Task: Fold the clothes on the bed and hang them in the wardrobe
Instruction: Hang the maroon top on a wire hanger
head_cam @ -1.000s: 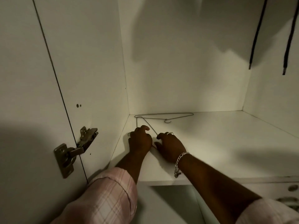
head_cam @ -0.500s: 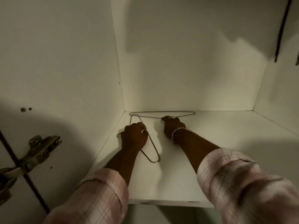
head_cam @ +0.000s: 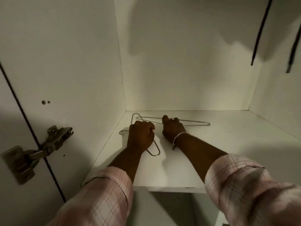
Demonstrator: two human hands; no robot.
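Two thin wire hangers lie on the white wardrobe shelf near its back left corner. My left hand is closed on the near hanger, whose loop end sticks out toward me and whose hook shows at the left. My right hand, with a ring and a chain bracelet, is closed on the far hanger, which stretches to the right along the back. The two hangers cross between my hands. No clothes are in view.
The wardrobe's left side wall carries a metal door hinge. Two dark cords hang down at the upper right. The shelf's front edge lies between my pink plaid sleeves.
My right hand has reached further back and closed on the far hanger, which has shifted at an angle. My left hand has stayed on the near hanger. The view has moved closer.
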